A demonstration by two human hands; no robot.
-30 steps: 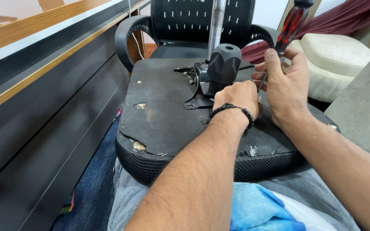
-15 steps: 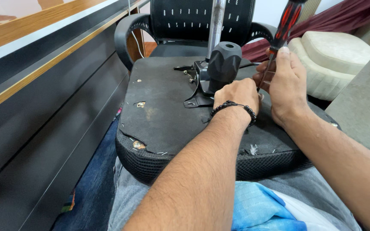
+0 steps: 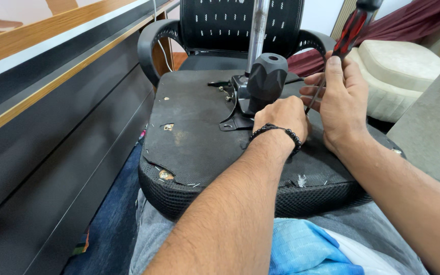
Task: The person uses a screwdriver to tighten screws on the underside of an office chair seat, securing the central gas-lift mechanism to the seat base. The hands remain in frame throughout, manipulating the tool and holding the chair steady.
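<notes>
Black fabric underside of an upturned office chair seat point(image 3: 194, 137), resting across the person's lap, mesh edge torn and stapled along the near rim. Black metal mechanism plate point(image 3: 235, 109) bolted at centre, dark plastic housing point(image 3: 266, 81) and chrome gas column point(image 3: 257, 25) rising from it. Left hand point(image 3: 281, 119): fist-like, closed down against the plate beside the housing (what it pinches cannot be told); beaded black bracelet point(image 3: 276, 135) at the wrist. Right hand point(image 3: 339, 102): fingers wrapped around a screwdriver point(image 3: 350, 33), red-and-black handle up, shaft angled down toward the left hand. Second black chair point(image 3: 240, 25) behind; cream cushion point(image 3: 408, 66) at right.
</notes>
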